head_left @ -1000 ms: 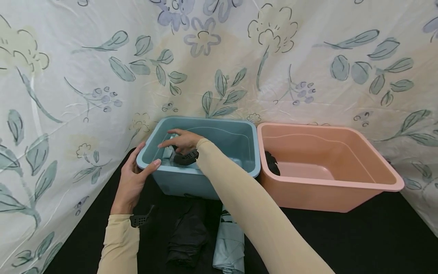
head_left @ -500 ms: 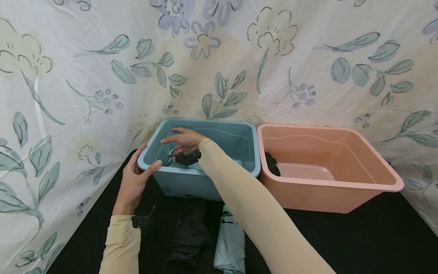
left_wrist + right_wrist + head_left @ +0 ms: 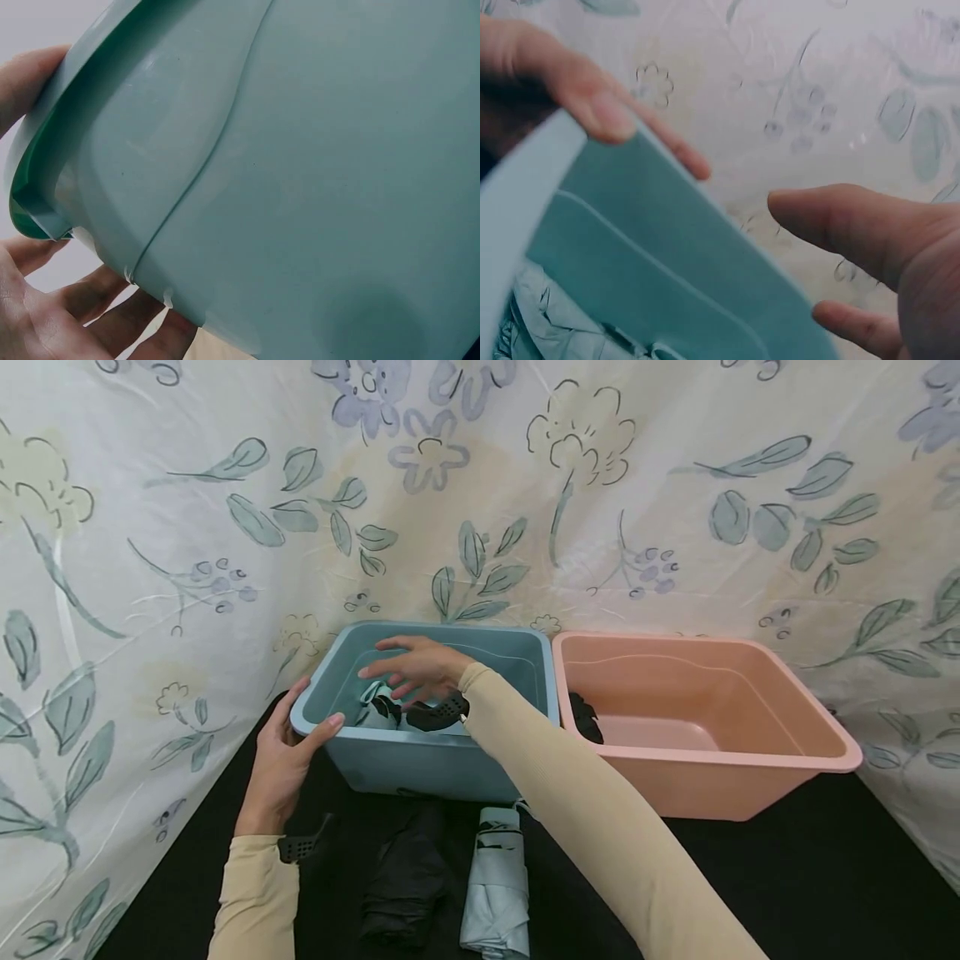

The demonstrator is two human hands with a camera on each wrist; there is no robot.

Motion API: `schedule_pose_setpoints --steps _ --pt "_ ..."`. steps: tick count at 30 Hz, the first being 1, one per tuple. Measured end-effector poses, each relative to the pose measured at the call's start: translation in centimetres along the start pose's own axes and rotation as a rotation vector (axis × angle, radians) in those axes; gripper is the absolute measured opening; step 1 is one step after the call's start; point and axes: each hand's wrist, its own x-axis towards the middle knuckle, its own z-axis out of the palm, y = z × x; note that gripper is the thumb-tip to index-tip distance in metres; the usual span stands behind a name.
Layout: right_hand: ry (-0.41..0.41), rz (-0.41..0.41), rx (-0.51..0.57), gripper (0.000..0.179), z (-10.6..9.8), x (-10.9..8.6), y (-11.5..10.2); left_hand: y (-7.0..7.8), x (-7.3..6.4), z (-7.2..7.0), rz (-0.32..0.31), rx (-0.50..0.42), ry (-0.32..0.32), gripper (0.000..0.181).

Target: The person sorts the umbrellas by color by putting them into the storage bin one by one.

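Observation:
My left hand (image 3: 281, 760) grips the left end of a blue plastic bin (image 3: 442, 768), thumb over the rim and fingers along the outside wall. The left wrist view shows those fingers (image 3: 124, 322) against the bin's outer side. My right hand (image 3: 423, 670) hovers over the bin's opening with fingers spread and holds nothing. Below it, inside the bin near the front left, lies a light-blue crinkled fabric bundle (image 3: 375, 714) with black marks. The right wrist view shows part of this bundle (image 3: 555, 322) under the rim; the right forearm and wrist strap hide the rest of that area.
A pink bin (image 3: 742, 764) stands right beside the blue one, with a black object (image 3: 585, 718) at its inner left. On the black tabletop in front lie a black folded bundle (image 3: 405, 881) and a light-blue folded umbrella (image 3: 495, 885). A floral curtain (image 3: 600, 527) hangs close behind.
My right hand has drawn back to the right, away from the light-blue bundle, which now shows more. My left hand keeps its grip. The whole head view has shifted slightly.

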Motion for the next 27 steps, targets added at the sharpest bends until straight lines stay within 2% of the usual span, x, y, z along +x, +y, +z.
schedule_pose_setpoints --steps 10,20,27 --pt "0.034 -0.104 -0.008 0.059 0.4 -3.8 -0.6 0.1 -0.1 -0.3 -0.011 -0.009 -0.011 0.079" --pt "0.048 -0.218 0.009 0.054 0.5 -7.7 0.7 0.1 0.0 -0.5 -0.016 0.003 -0.010 0.080" --pt "0.068 -0.308 0.025 0.053 0.6 -11.2 1.4 0.0 -0.1 -0.7 -0.013 -0.004 -0.013 0.080"
